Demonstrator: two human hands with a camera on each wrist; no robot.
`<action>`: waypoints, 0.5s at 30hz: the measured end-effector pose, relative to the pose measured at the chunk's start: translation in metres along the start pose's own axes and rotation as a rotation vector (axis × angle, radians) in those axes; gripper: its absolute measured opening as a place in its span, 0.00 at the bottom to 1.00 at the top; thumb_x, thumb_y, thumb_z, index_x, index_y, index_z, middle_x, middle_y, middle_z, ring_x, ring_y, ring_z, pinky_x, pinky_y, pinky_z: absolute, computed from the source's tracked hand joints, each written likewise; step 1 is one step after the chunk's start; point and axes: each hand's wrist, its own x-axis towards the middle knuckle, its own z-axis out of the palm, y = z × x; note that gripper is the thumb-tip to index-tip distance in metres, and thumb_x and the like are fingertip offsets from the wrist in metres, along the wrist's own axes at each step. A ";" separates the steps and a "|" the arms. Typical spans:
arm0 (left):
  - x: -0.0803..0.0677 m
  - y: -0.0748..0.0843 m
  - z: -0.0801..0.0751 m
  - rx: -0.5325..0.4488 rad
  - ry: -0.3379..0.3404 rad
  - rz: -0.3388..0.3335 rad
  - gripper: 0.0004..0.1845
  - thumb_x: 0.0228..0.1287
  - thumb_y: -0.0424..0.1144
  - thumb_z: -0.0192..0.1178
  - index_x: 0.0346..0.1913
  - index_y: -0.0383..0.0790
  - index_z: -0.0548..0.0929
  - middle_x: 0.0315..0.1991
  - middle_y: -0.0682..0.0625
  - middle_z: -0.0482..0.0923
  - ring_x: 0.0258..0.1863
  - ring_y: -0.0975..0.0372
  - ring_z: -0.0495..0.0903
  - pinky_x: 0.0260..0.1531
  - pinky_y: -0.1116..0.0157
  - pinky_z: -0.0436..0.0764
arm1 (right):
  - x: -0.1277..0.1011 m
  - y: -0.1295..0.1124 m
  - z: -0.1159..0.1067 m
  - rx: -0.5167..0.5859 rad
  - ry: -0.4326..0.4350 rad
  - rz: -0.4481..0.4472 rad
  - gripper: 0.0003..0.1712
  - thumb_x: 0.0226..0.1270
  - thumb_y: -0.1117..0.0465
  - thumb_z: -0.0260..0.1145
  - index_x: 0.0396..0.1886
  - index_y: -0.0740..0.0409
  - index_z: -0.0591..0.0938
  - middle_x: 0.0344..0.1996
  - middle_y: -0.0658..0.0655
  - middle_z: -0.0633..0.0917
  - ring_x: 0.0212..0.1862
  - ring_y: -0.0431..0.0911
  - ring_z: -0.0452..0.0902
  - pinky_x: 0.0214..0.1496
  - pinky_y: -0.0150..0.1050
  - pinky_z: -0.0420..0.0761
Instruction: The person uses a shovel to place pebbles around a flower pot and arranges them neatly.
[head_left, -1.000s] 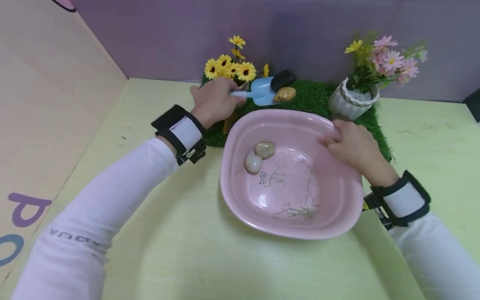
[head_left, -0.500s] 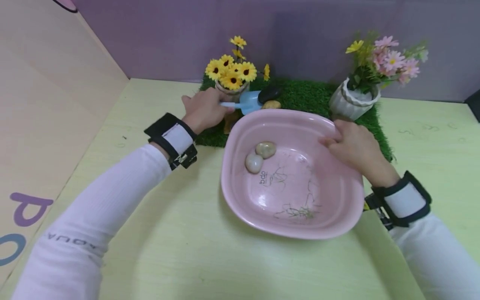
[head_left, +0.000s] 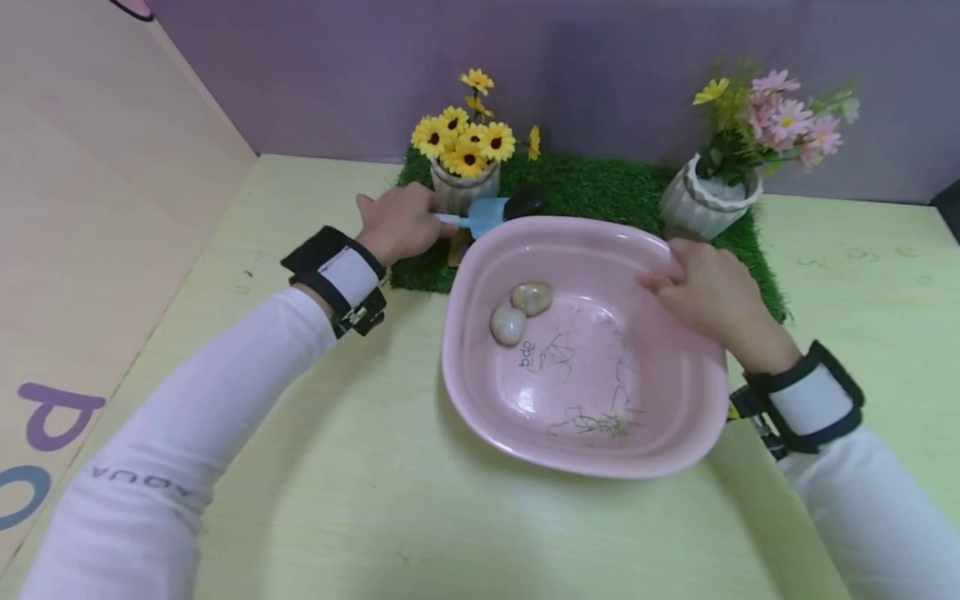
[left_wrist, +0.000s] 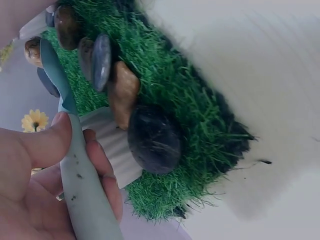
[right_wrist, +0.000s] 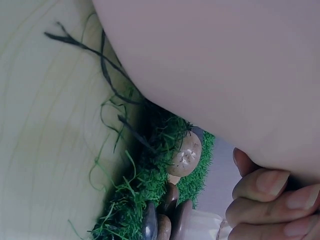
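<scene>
My left hand (head_left: 408,218) grips the handle of a light blue scoop (head_left: 480,217), thumb along the handle (left_wrist: 82,195). The blade sits low on the green grass mat (head_left: 600,187), just behind the far rim of the pink basin (head_left: 675,417). A dark stone (head_left: 525,202) lies at the blade. More stones lie on the grass by a white ribbed pot (left_wrist: 117,145): a dark stone (left_wrist: 154,140) and a tan stone (left_wrist: 122,92). My right hand (head_left: 701,287) holds the basin's far right rim, fingers (right_wrist: 265,200) curled under it. Two pale stones (head_left: 531,297) lie inside the basin.
A pot of yellow sunflowers (head_left: 465,146) stands on the mat's left end, close to my left hand. A white pot of pink flowers (head_left: 708,204) stands on the right end. Loose grass strands (head_left: 592,425) lie in the basin. Walls close the back and left.
My left hand has drawn the scoop left, lower and nearer, down to the mat behind the basin rim. The tan stone beside the dark one is now hidden. The right hand has stayed put.
</scene>
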 end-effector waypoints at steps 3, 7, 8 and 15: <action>0.000 -0.003 0.001 0.004 -0.011 -0.009 0.18 0.72 0.53 0.55 0.42 0.42 0.86 0.32 0.45 0.84 0.47 0.46 0.79 0.70 0.31 0.41 | 0.000 0.000 0.000 0.001 0.006 -0.003 0.22 0.70 0.47 0.60 0.26 0.57 0.65 0.18 0.58 0.68 0.26 0.55 0.69 0.26 0.43 0.64; 0.000 -0.004 0.003 0.023 -0.024 -0.014 0.18 0.73 0.52 0.54 0.35 0.42 0.84 0.18 0.51 0.74 0.40 0.47 0.78 0.69 0.32 0.45 | 0.000 0.000 0.000 -0.002 0.001 0.001 0.22 0.71 0.47 0.60 0.26 0.57 0.65 0.18 0.58 0.67 0.26 0.55 0.68 0.26 0.42 0.64; 0.000 -0.004 0.003 0.031 -0.028 -0.016 0.19 0.73 0.53 0.54 0.32 0.42 0.83 0.17 0.53 0.71 0.38 0.48 0.78 0.69 0.32 0.45 | 0.000 0.000 0.000 -0.002 0.000 0.002 0.22 0.71 0.47 0.60 0.27 0.57 0.65 0.18 0.58 0.67 0.26 0.55 0.68 0.26 0.42 0.64; 0.001 -0.002 -0.001 0.060 -0.064 -0.052 0.26 0.73 0.54 0.53 0.17 0.46 0.68 0.12 0.55 0.61 0.30 0.51 0.75 0.68 0.31 0.48 | 0.000 0.000 0.000 0.001 -0.006 0.004 0.22 0.71 0.46 0.60 0.28 0.57 0.66 0.19 0.58 0.69 0.26 0.55 0.69 0.27 0.43 0.65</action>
